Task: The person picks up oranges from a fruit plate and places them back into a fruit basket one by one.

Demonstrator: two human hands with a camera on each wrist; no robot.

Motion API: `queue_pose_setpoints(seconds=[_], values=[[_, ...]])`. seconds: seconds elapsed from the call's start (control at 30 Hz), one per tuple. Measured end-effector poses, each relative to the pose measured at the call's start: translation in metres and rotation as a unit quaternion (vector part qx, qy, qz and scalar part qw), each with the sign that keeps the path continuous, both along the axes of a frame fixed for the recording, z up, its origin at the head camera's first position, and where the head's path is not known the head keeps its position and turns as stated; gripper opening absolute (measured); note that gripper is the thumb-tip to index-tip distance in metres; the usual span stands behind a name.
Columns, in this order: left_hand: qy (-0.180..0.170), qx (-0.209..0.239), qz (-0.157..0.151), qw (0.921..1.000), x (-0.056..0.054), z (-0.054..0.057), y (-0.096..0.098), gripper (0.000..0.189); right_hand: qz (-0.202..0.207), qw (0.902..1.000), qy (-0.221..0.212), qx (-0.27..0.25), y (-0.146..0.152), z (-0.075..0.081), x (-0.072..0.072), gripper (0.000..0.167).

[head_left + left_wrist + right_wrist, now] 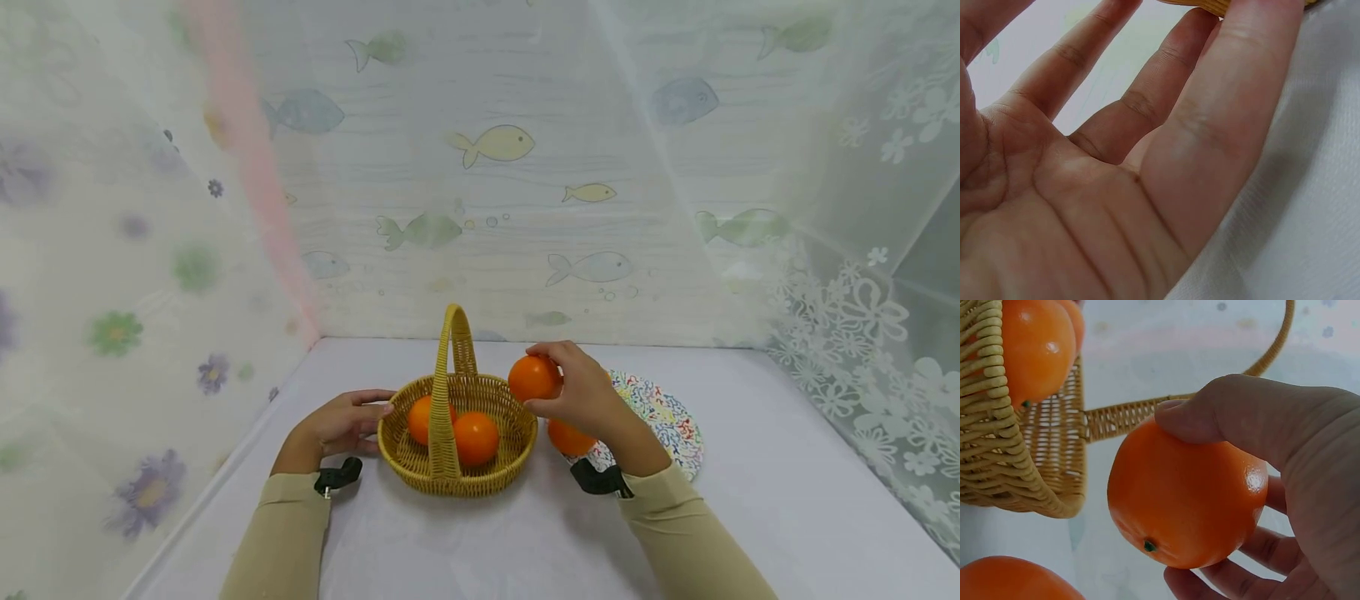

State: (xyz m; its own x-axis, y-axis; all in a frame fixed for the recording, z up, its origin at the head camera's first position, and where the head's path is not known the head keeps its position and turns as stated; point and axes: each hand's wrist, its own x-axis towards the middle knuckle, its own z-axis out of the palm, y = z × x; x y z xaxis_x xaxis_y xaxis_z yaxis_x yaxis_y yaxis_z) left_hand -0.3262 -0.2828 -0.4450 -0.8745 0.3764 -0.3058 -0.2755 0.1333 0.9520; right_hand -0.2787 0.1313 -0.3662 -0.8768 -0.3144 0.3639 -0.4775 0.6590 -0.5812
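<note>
— So, starting from the left: state of the left hand [347, 421]?

— Fingers spread wide, tips touching the left rim of the basket [480, 486]. Beige sleeve [288, 525], black mount [339, 475] at the wrist.

— Basket contents?

— Two fruits: a left orange [420, 419], partly behind the near leg of the handle [442, 429], and a right orange [477, 438] just right of that leg. Handle stands upright. Whether the two touch, I cannot tell.

— Next, the right hand [588, 400]?

— Thumb on one side, fingers round the other, gripping the held orange [534, 377]. Head view: fruit overlaps the basket's right rim. Right wrist view: gap between fruit and wicker; green stem end visible.

— Furthest right?

— Patterned plate [667, 408], partly hidden by the right forearm. Plate orange [570, 437] at its left edge, partly covered by the hand. White cloth [450, 550] beneath plate and basket.
</note>
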Motion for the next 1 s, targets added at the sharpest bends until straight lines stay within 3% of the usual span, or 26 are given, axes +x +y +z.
queue_pose_setpoints(seconds=[0.53, 1.0], values=[[-0.007, -0.008, 0.012, 0.9999, -0.003, -0.002, 0.0, 0.062, 0.051, 0.9986, -0.005, 0.017, -0.01, -0.008, -0.002, 0.068], [-0.011, -0.007, 0.014, 0.9998, -0.004, -0.002, -0.001, 0.061, 0.059, 0.9966, 0.005, 0.057, -0.019, -0.017, -0.002, 0.07]])
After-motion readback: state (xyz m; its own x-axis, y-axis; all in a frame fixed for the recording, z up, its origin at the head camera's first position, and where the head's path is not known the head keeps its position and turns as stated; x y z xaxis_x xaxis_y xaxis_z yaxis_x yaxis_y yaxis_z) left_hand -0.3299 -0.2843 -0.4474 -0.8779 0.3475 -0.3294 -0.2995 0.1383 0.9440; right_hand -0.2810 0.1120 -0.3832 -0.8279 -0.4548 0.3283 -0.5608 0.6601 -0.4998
